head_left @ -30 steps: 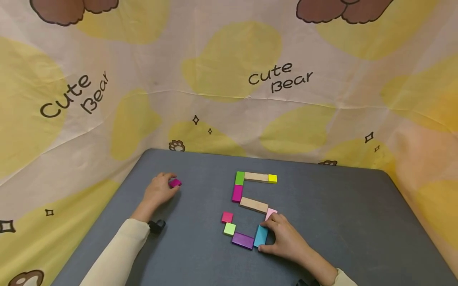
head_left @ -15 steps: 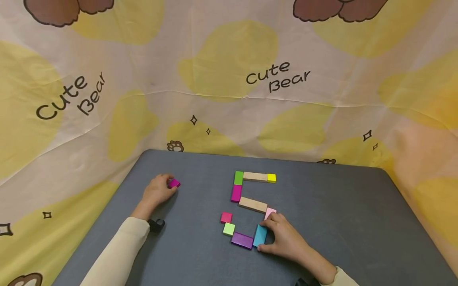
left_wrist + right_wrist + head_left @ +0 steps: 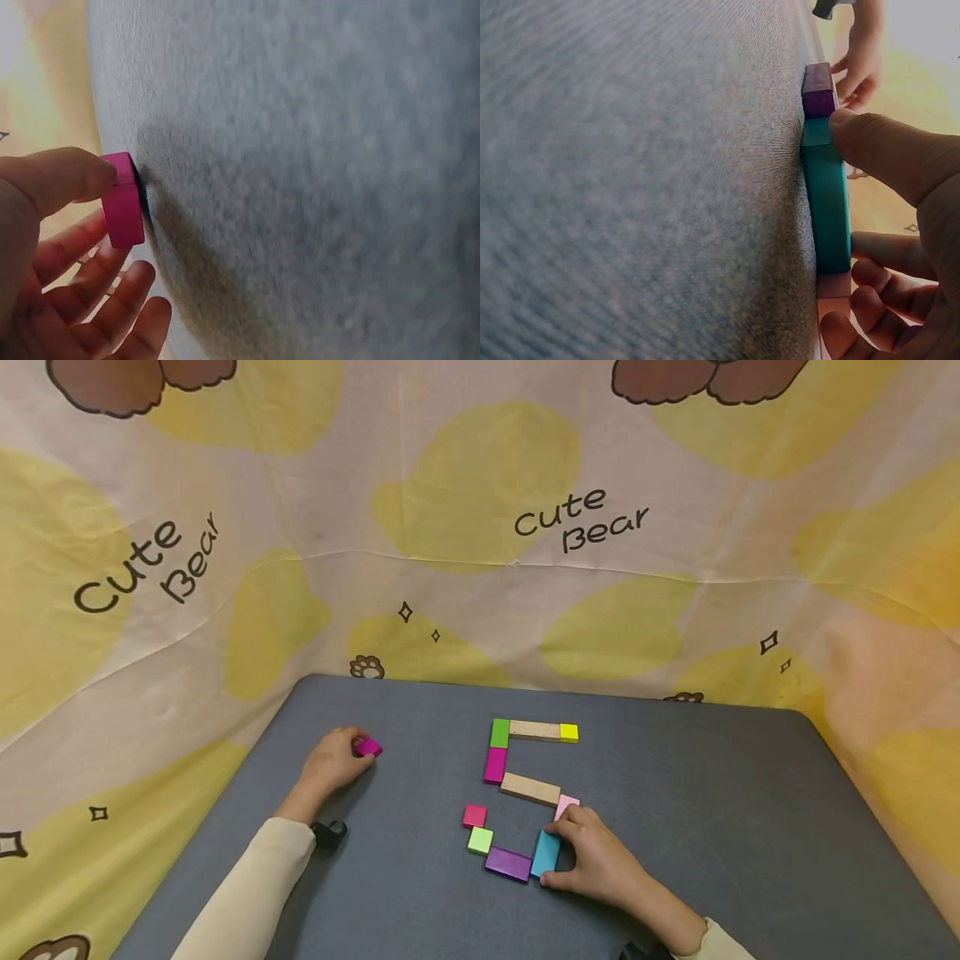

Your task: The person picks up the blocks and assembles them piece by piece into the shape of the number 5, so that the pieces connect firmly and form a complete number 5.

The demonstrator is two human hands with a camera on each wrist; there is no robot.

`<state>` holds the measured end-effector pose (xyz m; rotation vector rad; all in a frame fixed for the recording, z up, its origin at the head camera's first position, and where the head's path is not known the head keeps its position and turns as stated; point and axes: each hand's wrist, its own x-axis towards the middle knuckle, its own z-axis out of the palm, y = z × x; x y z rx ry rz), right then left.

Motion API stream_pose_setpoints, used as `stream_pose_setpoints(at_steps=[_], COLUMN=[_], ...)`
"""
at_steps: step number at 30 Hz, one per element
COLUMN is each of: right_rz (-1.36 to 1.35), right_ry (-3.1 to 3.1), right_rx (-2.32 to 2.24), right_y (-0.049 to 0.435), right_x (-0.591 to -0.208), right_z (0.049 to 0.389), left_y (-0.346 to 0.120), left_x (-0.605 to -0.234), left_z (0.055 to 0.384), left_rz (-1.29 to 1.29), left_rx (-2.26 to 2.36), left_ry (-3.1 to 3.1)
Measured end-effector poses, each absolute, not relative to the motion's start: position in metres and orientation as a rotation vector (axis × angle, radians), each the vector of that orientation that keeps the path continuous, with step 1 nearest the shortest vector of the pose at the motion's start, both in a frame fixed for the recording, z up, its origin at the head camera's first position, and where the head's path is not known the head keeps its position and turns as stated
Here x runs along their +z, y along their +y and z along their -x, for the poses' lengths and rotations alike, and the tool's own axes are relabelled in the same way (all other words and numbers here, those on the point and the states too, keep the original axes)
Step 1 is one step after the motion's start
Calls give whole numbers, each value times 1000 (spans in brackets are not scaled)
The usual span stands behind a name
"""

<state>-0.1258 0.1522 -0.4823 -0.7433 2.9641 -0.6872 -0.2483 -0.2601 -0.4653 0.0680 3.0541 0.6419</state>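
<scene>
My left hand (image 3: 330, 768) pinches a magenta block (image 3: 124, 214) between thumb and fingers, at the table's left side. On the right, my right hand (image 3: 600, 860) has its thumb and index finger at the two ends of a blue block (image 3: 545, 853), which lies on the table. A purple block (image 3: 508, 865) meets the blue one's near end; a pink block (image 3: 567, 807), partly hidden by my fingers, lies at its far end. Beyond the purple block come a lime green cube (image 3: 481, 841) and a red cube (image 3: 474, 816).
A plain wooden block (image 3: 531, 788) joins the pink block to a second magenta block (image 3: 495, 765). Farther back lie a green block (image 3: 500, 733), another wooden block (image 3: 535, 731) and a yellow cube (image 3: 569, 733). A patterned cloth (image 3: 480, 527) hangs behind the grey table (image 3: 712, 793).
My left hand has shifted very slightly right and nearer with the magenta block. The right hand and the laid-out blocks hold their places; the head view drifts a little.
</scene>
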Motion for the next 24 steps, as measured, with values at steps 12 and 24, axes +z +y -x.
stream_pose_setpoints(at_steps=[12, 24], right_rz=[740, 733], right_ry=[2961, 2953], right_rx=[-686, -679], right_y=[151, 151], right_x=[-482, -480], right_z=[126, 126], left_y=[-238, -201], left_x=[-461, -460], left_z=[237, 222], left_rz=[-249, -546], left_rx=[787, 854], left_ry=[3084, 3049])
